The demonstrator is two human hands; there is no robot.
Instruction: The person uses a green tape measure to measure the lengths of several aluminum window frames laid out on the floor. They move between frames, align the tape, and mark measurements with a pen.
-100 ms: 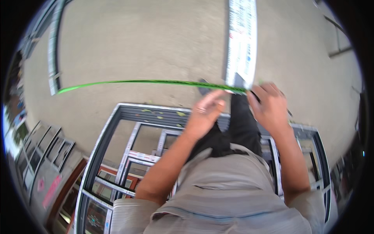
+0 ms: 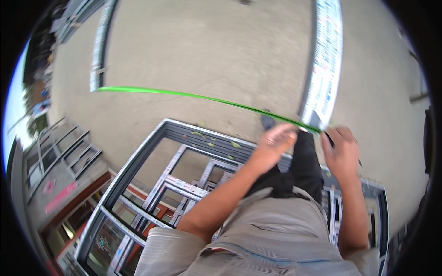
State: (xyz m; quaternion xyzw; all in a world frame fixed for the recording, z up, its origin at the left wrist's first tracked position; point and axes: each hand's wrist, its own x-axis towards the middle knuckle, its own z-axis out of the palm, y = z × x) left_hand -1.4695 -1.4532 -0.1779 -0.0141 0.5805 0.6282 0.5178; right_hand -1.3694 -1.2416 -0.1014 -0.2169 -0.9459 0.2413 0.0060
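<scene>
A long green tape measure blade [image 2: 202, 97] runs taut from the end of a wrapped profile [image 2: 97, 69] at the far left to the end of a white-filmed profile [image 2: 324, 69] on the right. At that right end, my right hand [image 2: 341, 149] is closed around a dark object, mostly hidden by the fingers, where the blade ends. My left hand [image 2: 275, 143] reaches in from the other side, its fingertips close to the blade just below the profile's corner. Its fingers look stretched and loosely apart, though motion smears them; contact with the blade is unclear.
Around my legs lies a large dark grey frame [image 2: 202, 138] with leaves on it and smaller wrapped frames [image 2: 184, 184] inside. More frames [image 2: 69, 152] stand at the left. A thin metal stand [image 2: 418, 98] is at the far right. Concrete floor [image 2: 207, 50] stretches ahead.
My view has turned, so the profiles, blade and both hands sit further right in the picture, and the blade slopes down to the right. The hands keep their places at the profile's end.
</scene>
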